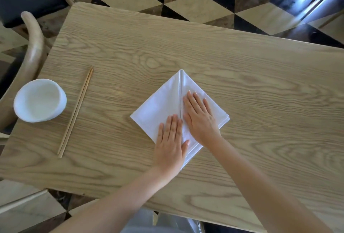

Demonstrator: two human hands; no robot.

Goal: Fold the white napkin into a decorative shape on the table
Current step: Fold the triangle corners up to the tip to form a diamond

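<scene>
The white napkin (160, 106) lies flat on the wooden table (223, 61), folded into a diamond with one corner pointing away from me. A straight seam runs down its middle where two flaps meet. My left hand (170, 143) rests palm down on the near left flap, fingers straight and together. My right hand (200, 119) presses palm down on the right flap, just beside the seam. Both hands lie flat on the cloth and grip nothing. The napkin's near corner is hidden under my hands.
A pair of wooden chopsticks (76, 111) lies to the left of the napkin. A white bowl (40, 100) stands at the table's left edge. A curved wooden chair back (34, 46) rises beyond the left edge. The floor is checkered tile.
</scene>
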